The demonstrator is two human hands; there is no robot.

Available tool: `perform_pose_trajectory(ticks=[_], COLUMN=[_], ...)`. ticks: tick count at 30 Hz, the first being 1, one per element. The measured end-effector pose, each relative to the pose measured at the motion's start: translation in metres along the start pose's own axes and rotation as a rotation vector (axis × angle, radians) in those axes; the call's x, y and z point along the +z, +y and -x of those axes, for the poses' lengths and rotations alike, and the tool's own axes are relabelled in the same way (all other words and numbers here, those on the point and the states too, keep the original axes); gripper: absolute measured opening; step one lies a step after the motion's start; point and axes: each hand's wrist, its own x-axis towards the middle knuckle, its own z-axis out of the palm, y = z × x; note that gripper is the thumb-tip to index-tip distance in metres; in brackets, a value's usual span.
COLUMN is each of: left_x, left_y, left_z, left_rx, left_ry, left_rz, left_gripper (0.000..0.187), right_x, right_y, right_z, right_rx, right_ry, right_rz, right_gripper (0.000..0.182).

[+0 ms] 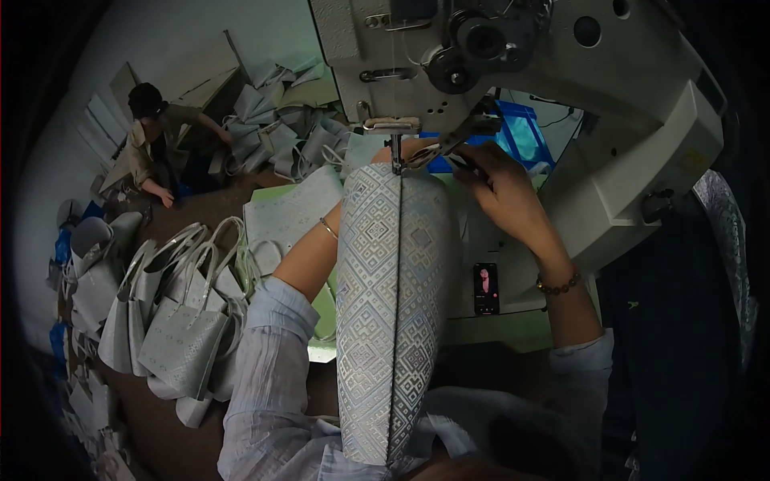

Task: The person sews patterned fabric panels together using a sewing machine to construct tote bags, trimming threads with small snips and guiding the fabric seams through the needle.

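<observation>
A patterned pale grey-blue and white bag piece (370, 321), with a dark seam line running down it, stretches from my lap up to the needle of the sewing machine (396, 148). My left hand (411, 149) reaches behind the top of this piece, right by the presser foot; its fingers are mostly hidden. To the right of the needle, my right hand (499, 180) is closed around a small dark tool (460, 161), whose exact kind I cannot tell. Its fingers are close to the metal attachment (473, 127) beside the presser foot.
A phone (486, 289) with a lit screen lies on the machine bed. Finished-looking pale handbags (180, 337) are heaped at the left. Another person (160, 144) works at the back left beside piled pale pieces (277, 116). Behind the machine stands a blue crate (525, 132).
</observation>
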Motion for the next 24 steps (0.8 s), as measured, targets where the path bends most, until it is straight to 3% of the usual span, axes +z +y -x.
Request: perform_pose_trajectory(ticks=[2, 3, 5, 9, 11, 12, 14, 15, 17, 18, 19, 21, 23, 24], left_x=[-0.004, 0.001, 0.012, 0.005, 0.005, 0.007, -0.006, -0.013, -0.052, -0.066, -0.082, -0.126, -0.175, -0.2], left_y=[0.017, 0.002, -0.017, -0.003, -0.032, -0.032, -0.06, -0.062, -0.075, -0.045, -0.049, -0.059, -0.066, -0.067], left_z=[-0.009, -0.01, -0.005, 0.005, 0.006, -0.001, -0.014, -0.008, -0.01, -0.008, -0.011, -0.026, -0.039, -0.04], left_rx=[-0.068, -0.066, 0.041, -0.117, 0.031, -0.016, -0.055, -0.06, 0.065, -0.044, 0.012, 0.011, -0.13, -0.211], left_ry=[-0.022, -0.024, 0.113, 0.073, 0.099, 0.13, 0.183, 0.316, 0.383, 0.417, 0.524, 0.748, 0.926, 0.982], left_rz=[-0.412, -0.418, -0.149, -0.229, -0.026, -0.475, -0.634, -0.795, -0.654, -0.574, -0.608, -0.642, -0.631, -0.621], left_gripper=[0.04, 0.04, 0.038, 0.034, 0.03, 0.03, 0.028, 0.022, 0.021, 0.023, 0.023, 0.024, 0.025, 0.028], right_x=[0.002, 0.006, 0.019, 0.047, 0.05, 0.049, 0.047, 0.047, 0.047, 0.047, 0.045, 0.05, 0.073, 0.09], right_y=[-0.002, -0.003, -0.002, 0.001, 0.005, 0.006, 0.008, 0.011, 0.017, 0.02, 0.024, 0.044, 0.055, 0.066], right_z=[-0.004, -0.006, -0.011, -0.027, -0.028, -0.026, -0.014, -0.004, 0.025, 0.041, 0.06, 0.104, 0.145, 0.164], right_rx=[-0.071, -0.072, -0.303, -0.327, -0.318, -0.339, -0.202, -0.223, -0.055, -0.067, -0.077, 0.365, 0.501, 0.53], right_ry=[0.034, 0.04, 0.103, 0.124, 0.072, 0.059, 0.113, 0.097, 0.264, 0.29, 0.318, 0.035, -0.001, -0.078], right_rz=[-0.06, -0.063, -0.011, -0.059, -0.084, -0.088, -0.177, -0.177, -0.315, -0.242, -0.168, -0.069, -0.303, -0.244], right_gripper=[0.033, 0.033, 0.027, 0.022, 0.022, 0.022, 0.021, 0.021, 0.019, 0.019, 0.019, 0.016, 0.016, 0.02])
